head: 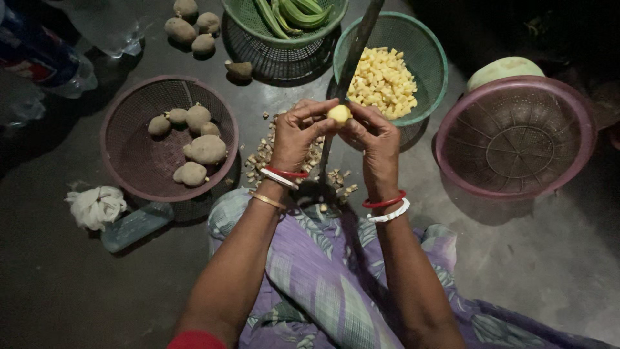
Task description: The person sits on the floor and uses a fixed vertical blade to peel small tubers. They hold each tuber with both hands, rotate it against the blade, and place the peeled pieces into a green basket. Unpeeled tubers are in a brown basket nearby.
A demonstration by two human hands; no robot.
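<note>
Between both hands' fingers [316, 126]: peeled potato [339, 114].

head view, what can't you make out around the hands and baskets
- Potato piece: mostly covered by the left hand and right hand.
- Blade: its top is cut off by the frame's upper edge, its base hidden behind the hands.
- Bottle: cut by the left edge.
- Green basket: rim cut by the top edge.
- Pale round thing: partly behind the empty basket.
</note>
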